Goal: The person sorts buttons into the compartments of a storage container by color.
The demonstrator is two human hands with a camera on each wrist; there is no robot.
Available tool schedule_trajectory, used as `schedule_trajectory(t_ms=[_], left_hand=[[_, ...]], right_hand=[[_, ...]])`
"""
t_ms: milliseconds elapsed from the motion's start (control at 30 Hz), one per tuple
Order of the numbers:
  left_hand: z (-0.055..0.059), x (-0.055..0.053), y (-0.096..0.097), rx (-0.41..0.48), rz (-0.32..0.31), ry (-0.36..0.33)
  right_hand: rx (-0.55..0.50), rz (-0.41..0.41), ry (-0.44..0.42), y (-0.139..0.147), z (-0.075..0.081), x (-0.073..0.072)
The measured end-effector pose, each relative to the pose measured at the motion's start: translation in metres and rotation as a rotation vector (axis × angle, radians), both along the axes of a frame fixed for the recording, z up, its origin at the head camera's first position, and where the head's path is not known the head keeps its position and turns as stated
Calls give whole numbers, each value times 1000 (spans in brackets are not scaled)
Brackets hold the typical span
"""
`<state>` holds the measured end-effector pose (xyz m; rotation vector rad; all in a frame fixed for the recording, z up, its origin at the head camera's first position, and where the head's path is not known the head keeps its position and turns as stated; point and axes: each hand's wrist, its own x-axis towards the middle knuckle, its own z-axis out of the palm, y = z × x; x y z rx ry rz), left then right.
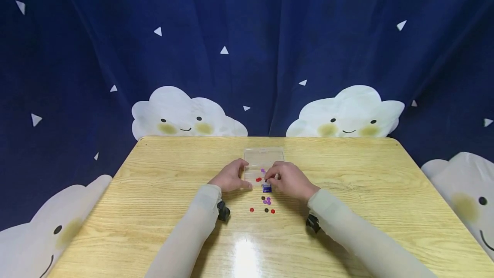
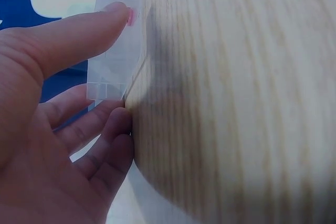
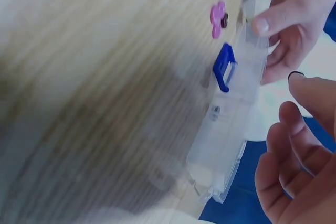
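A clear plastic box lies with its lid raised at the back. My left hand grips its left side, thumb at the front wall and fingers around the corner. Over the box's front right, my right hand pinches a small black disc at its fingertips. Just below those fingertips, a blue frame-shaped clasp sits on the box's front edge. Red discs and a purple piece show inside the box.
In front of the box lie several purple discs, a black disc close to them, another black disc, and two red discs, one left, one right. The wooden table ends at a blue cloud-patterned curtain.
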<state>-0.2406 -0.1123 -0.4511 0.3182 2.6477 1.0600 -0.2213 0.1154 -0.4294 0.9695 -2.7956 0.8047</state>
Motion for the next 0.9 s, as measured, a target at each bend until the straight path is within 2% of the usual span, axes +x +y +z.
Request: schedule_trajectory(t_ms=[333, 567, 900], left_hand=[[0, 2, 0, 9, 11, -12], [0, 0, 1, 8, 20, -13], [-1, 0, 0, 1, 6, -11]], right_hand=[[-11, -105, -67, 6, 2, -14], [14, -120, -43, 10, 2, -23], [12, -136, -66, 14, -2, -27]])
